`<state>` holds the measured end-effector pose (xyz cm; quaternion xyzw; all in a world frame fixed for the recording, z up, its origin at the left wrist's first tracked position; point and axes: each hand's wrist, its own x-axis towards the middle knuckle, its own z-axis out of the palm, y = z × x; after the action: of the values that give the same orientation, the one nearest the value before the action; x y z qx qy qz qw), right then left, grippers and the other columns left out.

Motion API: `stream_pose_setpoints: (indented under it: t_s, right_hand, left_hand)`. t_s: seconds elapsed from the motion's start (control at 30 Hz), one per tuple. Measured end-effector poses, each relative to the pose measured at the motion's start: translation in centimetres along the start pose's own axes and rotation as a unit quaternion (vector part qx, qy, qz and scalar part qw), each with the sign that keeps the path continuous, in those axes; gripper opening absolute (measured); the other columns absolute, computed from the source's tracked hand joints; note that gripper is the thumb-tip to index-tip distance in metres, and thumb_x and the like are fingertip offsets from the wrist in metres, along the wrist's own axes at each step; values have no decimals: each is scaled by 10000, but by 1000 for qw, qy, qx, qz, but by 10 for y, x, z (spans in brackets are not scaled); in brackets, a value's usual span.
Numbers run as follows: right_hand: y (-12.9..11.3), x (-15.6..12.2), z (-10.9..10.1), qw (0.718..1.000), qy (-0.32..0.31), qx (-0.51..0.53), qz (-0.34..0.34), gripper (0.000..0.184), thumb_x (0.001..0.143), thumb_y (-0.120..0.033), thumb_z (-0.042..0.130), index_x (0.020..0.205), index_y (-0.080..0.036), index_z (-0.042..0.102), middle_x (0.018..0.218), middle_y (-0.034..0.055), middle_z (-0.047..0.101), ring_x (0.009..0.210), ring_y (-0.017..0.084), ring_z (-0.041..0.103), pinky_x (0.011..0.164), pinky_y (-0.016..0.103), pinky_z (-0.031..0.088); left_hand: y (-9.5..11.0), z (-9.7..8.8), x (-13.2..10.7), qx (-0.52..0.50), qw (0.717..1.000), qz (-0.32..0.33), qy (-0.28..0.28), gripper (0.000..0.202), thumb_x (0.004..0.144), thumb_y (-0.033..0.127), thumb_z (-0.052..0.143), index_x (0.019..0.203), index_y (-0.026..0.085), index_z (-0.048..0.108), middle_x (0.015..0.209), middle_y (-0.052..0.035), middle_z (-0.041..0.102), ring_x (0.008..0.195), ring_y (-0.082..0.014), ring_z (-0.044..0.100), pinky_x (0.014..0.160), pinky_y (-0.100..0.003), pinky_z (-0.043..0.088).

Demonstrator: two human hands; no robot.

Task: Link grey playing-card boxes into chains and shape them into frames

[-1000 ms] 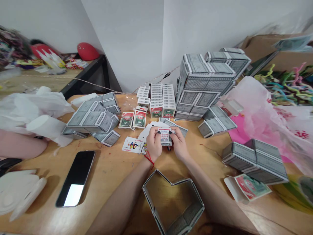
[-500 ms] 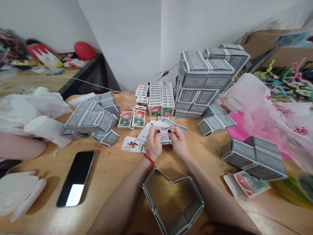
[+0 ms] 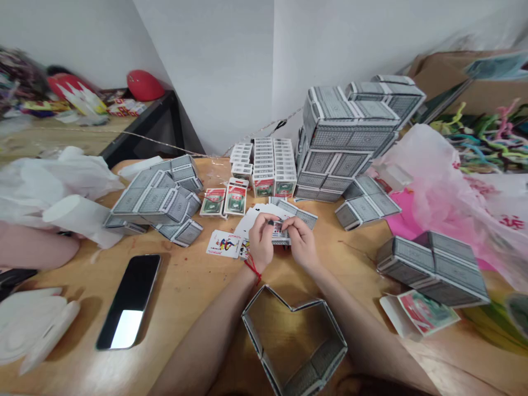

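Observation:
Both my hands meet over the middle of the wooden table (image 3: 193,286). My left hand (image 3: 260,245) and my right hand (image 3: 302,243) are closed together on a small stack of playing cards (image 3: 279,232), tilted nearly flat. Loose cards lie just beyond them, with a joker card (image 3: 223,243) face up to the left. A heart-shaped frame built of folded cards (image 3: 293,341) stands between my forearms, close to me.
A black phone (image 3: 128,300) lies at the left. Grey folded-card blocks sit at the left (image 3: 154,199), right (image 3: 433,267) and in a tall pile (image 3: 350,137) behind. Card packs (image 3: 268,168) stand at the back. Pink plastic bag (image 3: 445,192) at the right, white paper (image 3: 58,187) at the left.
The stack in my hands has tipped from facing me to nearly flat, and my fingers have closed further over its top. Nothing else on the table moved.

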<state>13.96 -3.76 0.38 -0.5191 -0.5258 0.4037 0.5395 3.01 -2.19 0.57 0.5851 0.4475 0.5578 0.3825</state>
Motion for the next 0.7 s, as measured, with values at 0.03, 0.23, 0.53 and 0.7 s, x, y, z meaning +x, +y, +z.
stream_pose_setpoints:
  t_s: [0.03,0.23,0.53,0.7]
  right_hand:
    - [0,0,0,1000,0,7,5,151,765,-218,395,684,-210,522,627,-20,474,607,132,432,581,244,352]
    - [3,5,0,972,-15,214,93,46,677,-226,518,722,-230,519,673,-42,503,583,116,436,545,231,350]
    - [-5,9,-3,883,-86,353,297,259,605,-354,719,622,-186,522,521,-52,479,493,96,443,496,229,386]
    - [-2,10,-7,870,-118,369,305,300,549,-354,778,581,-165,548,558,-33,545,517,89,489,508,225,411]
  left_hand:
    - [0,0,0,-1,1000,-2,3,126,821,196,408,755,178,514,729,1,546,716,-127,507,655,-232,400]
    - [-4,0,0,49,999,15,19,143,823,263,480,718,170,511,611,27,482,563,-95,424,531,-215,340]
    - [0,-5,-7,100,991,90,-22,158,832,280,456,757,168,539,636,8,535,568,-101,472,552,-222,370]
    - [-4,-7,-4,121,988,91,17,166,839,282,433,747,172,517,606,16,493,547,-103,447,534,-225,354]
